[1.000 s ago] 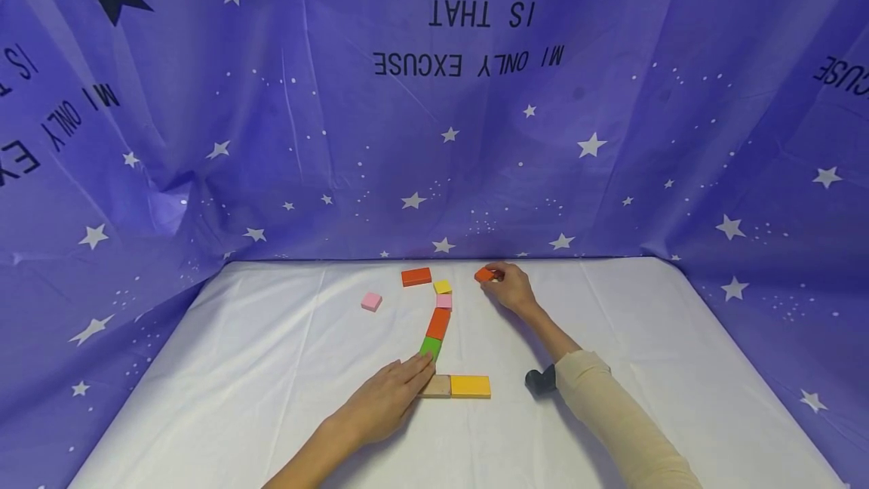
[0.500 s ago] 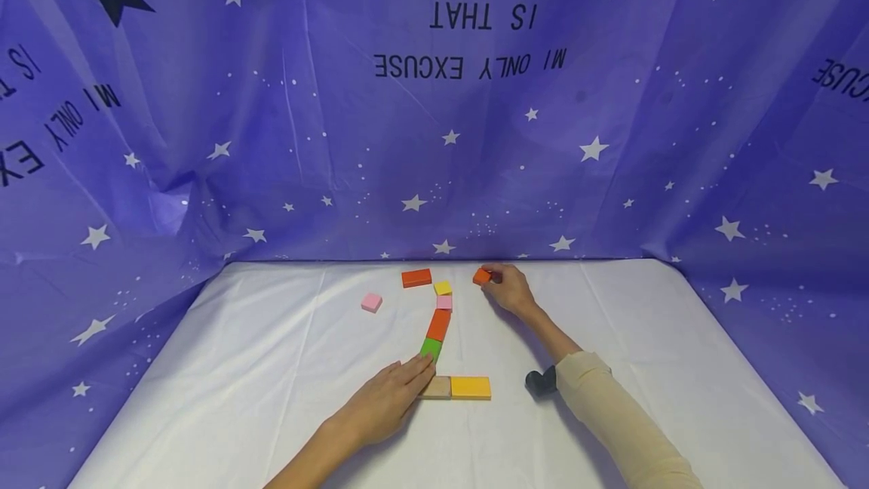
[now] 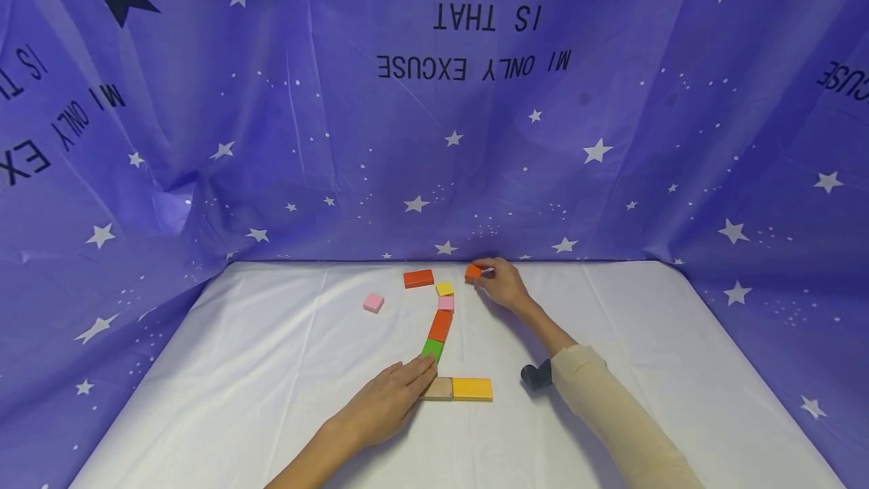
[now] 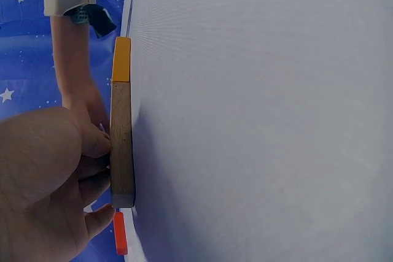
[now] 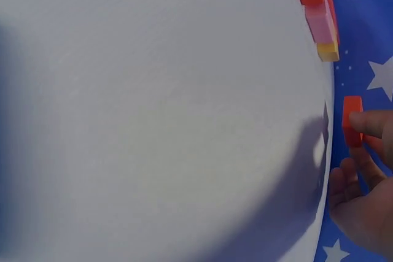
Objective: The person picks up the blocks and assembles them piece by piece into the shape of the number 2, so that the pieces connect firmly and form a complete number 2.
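My right hand (image 3: 501, 283) pinches a small orange-red block (image 3: 472, 273) between thumb and fingers near the table's back edge; the right wrist view shows that block (image 5: 352, 121) too. My left hand (image 3: 387, 406) lies with fingers extended, fingertips on the green block (image 3: 432, 349) and beside a plain wooden block (image 3: 441, 389), which it partly covers. A yellow-orange block (image 3: 472, 389) adjoins the wooden one's right end. From the green block, a curved row runs back through a red block (image 3: 440, 325), a pink block (image 3: 446, 303) and a small yellow block (image 3: 444, 289).
A red oblong block (image 3: 418, 278) lies left of the row's far end. Farther left sits a loose pink block (image 3: 373, 302). A dark object (image 3: 536, 376) shows at the right sleeve cuff. A purple star-printed curtain (image 3: 434, 134) hangs behind the white-covered table (image 3: 271, 398).
My right hand has moved slightly left with the orange-red block, bringing it nearer the small yellow block. The left hand has stayed in place.
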Available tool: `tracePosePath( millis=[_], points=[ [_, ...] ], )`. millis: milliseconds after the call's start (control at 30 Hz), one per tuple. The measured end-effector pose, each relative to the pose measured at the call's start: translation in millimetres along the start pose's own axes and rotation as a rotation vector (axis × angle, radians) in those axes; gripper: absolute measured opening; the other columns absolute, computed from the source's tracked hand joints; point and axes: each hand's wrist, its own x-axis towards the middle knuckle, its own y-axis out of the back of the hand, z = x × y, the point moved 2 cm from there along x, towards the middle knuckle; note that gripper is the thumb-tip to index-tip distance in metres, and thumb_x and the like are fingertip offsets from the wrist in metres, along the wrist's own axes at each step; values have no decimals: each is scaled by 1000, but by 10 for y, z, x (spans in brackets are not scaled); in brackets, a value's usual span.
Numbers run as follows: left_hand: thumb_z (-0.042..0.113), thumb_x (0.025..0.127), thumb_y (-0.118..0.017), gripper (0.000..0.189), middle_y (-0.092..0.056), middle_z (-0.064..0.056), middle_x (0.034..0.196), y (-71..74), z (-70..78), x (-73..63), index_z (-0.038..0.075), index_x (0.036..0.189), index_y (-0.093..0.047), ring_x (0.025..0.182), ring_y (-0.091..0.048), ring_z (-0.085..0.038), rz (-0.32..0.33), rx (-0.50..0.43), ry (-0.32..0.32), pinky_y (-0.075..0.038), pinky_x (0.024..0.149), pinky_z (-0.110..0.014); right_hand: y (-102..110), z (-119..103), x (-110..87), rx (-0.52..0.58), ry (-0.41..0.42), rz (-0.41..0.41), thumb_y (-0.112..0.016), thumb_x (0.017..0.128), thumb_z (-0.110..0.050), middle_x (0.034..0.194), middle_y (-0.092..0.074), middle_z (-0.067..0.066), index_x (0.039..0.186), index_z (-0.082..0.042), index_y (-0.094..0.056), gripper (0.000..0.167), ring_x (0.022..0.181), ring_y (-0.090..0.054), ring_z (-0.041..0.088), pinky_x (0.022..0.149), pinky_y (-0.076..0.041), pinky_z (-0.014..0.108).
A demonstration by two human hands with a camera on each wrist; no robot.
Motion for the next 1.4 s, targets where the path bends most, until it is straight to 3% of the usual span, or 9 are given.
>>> tracePosePath(
  millis=[733,1067,1400],
  points=[
    [14,102,-55,44,-47,-11,151,9,9,-5,2,144,-52,139,-43,-23,3,9,0,-42,107,-44,-210,-238,190,-15,-13,-77,-74,89,-9,120,-68,14,124,-4,-70,36,99,-66,27,76,-54,35],
    [13,101,-57,44,-47,-12,150,-16,-7,-13,1,144,-52,139,-43,-24,17,30,-20,-43,106,-45,-241,-212,216,-80,-28,-89,-72,89,-9,122,-68,15,122,-4,-71,33,108,-63,31,94,-50,45],
    [13,100,-58,45,-47,-12,150,-7,-11,-10,1,144,-52,139,-43,-24,13,35,-24,-43,106,-44,-295,-185,241,-69,-30,-110,-70,90,-9,125,-66,15,121,-4,-72,32,112,-63,32,97,-50,45]
  ],
)
